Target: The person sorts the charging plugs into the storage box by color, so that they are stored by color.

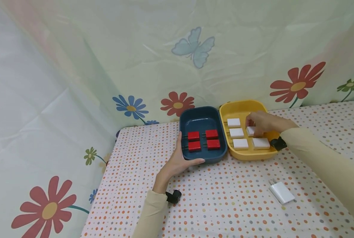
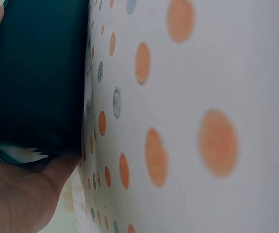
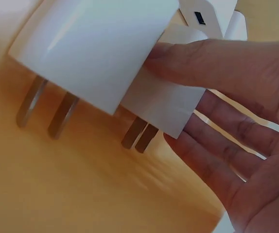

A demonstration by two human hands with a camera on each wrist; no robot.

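My right hand (image 1: 259, 122) reaches into a yellow tray (image 1: 245, 155) and pinches a white plug charger (image 3: 164, 107) between thumb and fingers. Its two metal prongs point away from the palm in the right wrist view. Several more white chargers (image 1: 236, 133) lie around it in that tray, in two columns with prongs to the left. My left hand (image 1: 178, 158) holds the front left corner of a dark blue tray (image 1: 199, 115), fingers along the left side and thumb across the front. Several red plug chargers (image 1: 194, 146) lie in this tray, prongs also leftward.
A single white charger (image 1: 282, 192) lies on the dotted tablecloth (image 1: 218, 198) in front of the yellow tray. Close behind both trays hangs a flowered curtain (image 1: 224, 79). The two trays stand side by side, nearly touching.
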